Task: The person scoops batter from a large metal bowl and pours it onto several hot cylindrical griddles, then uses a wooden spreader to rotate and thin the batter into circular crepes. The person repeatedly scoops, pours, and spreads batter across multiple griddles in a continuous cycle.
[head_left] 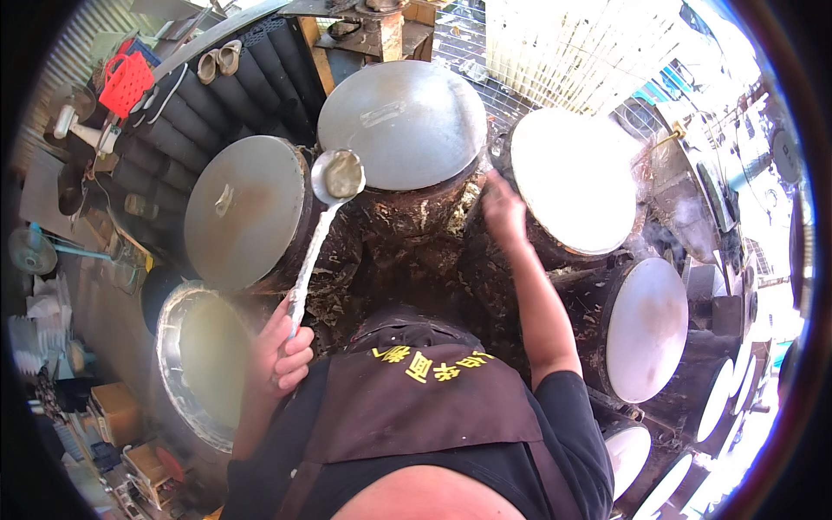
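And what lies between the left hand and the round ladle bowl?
In the head view, the whitish ladle handle fills this stretch, from the left hand to the ladle bowl.

We see dark, drum-shaped stoves (416, 208) carrying a grey middle disc (425, 143) with a pale strip (380, 113) on it, a grey left disc (247, 238) with a small pale patch (224, 200), and a bright right disc (574, 180). Farther off, shoes (229, 59) rest on black rolls (227, 97).

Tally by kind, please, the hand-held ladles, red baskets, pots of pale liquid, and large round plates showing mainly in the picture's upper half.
Held ladle: 1
Red basket: 1
Pot of pale liquid: 1
Large round plates: 3
Total: 6
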The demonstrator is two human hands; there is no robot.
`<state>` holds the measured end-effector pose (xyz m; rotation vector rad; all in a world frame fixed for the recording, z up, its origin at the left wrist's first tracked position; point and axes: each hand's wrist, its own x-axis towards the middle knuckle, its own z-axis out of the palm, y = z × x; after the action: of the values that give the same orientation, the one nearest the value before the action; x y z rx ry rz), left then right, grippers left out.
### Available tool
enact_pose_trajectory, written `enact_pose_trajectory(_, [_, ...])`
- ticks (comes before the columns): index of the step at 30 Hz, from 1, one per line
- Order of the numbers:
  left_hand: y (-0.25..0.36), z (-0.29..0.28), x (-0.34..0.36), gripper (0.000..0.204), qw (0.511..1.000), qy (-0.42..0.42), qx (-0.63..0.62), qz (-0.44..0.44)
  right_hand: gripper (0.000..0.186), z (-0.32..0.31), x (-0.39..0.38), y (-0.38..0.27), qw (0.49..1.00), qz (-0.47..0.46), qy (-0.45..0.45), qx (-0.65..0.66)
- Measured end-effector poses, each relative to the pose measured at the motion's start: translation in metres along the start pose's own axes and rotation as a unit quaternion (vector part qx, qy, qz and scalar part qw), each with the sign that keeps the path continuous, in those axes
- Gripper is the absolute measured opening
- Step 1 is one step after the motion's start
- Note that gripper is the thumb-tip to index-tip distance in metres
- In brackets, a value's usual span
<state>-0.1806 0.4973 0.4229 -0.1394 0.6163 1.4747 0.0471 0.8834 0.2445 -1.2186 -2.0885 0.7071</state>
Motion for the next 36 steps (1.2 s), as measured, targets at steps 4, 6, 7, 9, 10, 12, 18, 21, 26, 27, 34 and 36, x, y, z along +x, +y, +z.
enact_pose_trajectory(4, [0.005, -0.022, -0.031, 0.047, 0.999, 0.011, -0.003, 0.033, 0.046, -0.012, 0.018, -0.037, 0.987, 0.109, 0.010, 0.122])
enact_pose_trajectory(6, [0.009, -0.030, -0.043, 0.046, 0.999, 0.022, -0.011, 0.035, 0.046, 0.011, -0.015, -0.056, 0.995, -0.052, -0.048, 0.073])
enact_pose_trajectory(7, [0.012, -0.031, -0.046, 0.045, 0.999, 0.027, -0.016, 0.033, 0.046, 0.024, -0.035, -0.060, 0.981, -0.138, -0.100, 0.094])
enact_pose_trajectory(9, [0.015, -0.036, -0.056, 0.044, 0.998, 0.035, -0.015, 0.040, 0.047, 0.028, -0.056, -0.070, 0.980, -0.048, -0.169, 0.088])
enact_pose_trajectory(10, [0.019, -0.036, -0.058, 0.045, 0.999, 0.023, -0.009, 0.033, 0.047, 0.025, -0.056, -0.059, 0.983, 0.013, -0.141, 0.113])
enact_pose_trajectory(12, [0.031, -0.043, -0.060, 0.046, 1.000, 0.006, 0.004, 0.018, 0.046, 0.009, -0.043, -0.046, 0.949, 0.213, -0.024, 0.230])
enact_pose_trajectory(18, [0.044, -0.067, -0.070, 0.046, 0.999, -0.017, 0.013, 0.032, 0.050, 0.026, -0.061, -0.127, 0.967, 0.110, -0.113, 0.201])
enact_pose_trajectory(21, [0.053, -0.077, -0.083, 0.046, 0.997, -0.024, -0.009, 0.068, 0.056, 0.088, -0.114, -0.177, 0.933, -0.194, -0.255, 0.164])
enact_pose_trajectory(26, [0.046, -0.081, -0.111, 0.043, 0.979, 0.037, -0.048, 0.193, 0.051, 0.158, -0.086, -0.189, 0.903, -0.212, -0.365, 0.073])
enact_pose_trajectory(27, [0.042, -0.082, -0.116, 0.043, 0.972, 0.053, -0.069, 0.217, 0.049, 0.167, -0.057, -0.187, 0.934, -0.180, -0.305, 0.046])
enact_pose_trajectory(34, [0.002, -0.095, -0.153, 0.028, 0.914, 0.085, -0.180, 0.353, 0.046, 0.163, -0.034, -0.208, 0.899, -0.278, -0.304, 0.146])
enact_pose_trajectory(36, [-0.010, -0.102, -0.160, 0.024, 0.901, 0.094, -0.197, 0.374, 0.047, 0.172, -0.060, -0.184, 0.826, -0.394, -0.370, 0.162])
